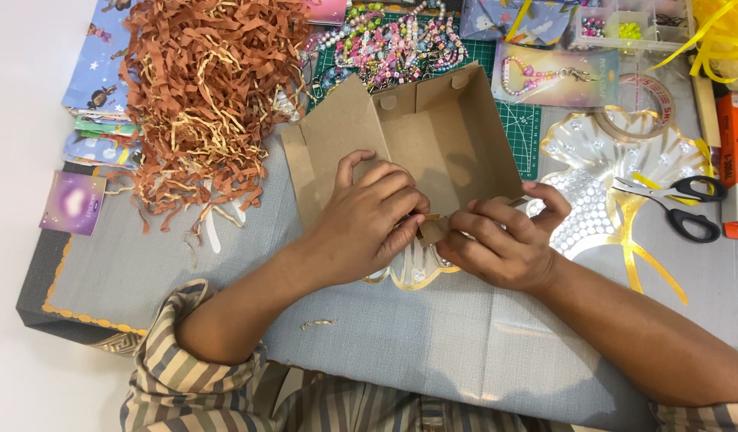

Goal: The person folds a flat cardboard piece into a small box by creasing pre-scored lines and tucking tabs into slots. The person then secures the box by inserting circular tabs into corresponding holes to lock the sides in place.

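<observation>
Both hands — left hand (pixel 367 218), right hand (pixel 505 240) — pinch closed on the cardboard box (pixel 433 136) near flap; best crease it squarely before tucking.

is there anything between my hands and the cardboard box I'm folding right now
Nothing visible stands between them. Both the left hand and the right hand are already on the near edge of the cardboard box, pinching its flap. The shredded paper and scissors lie off to the sides.
</observation>
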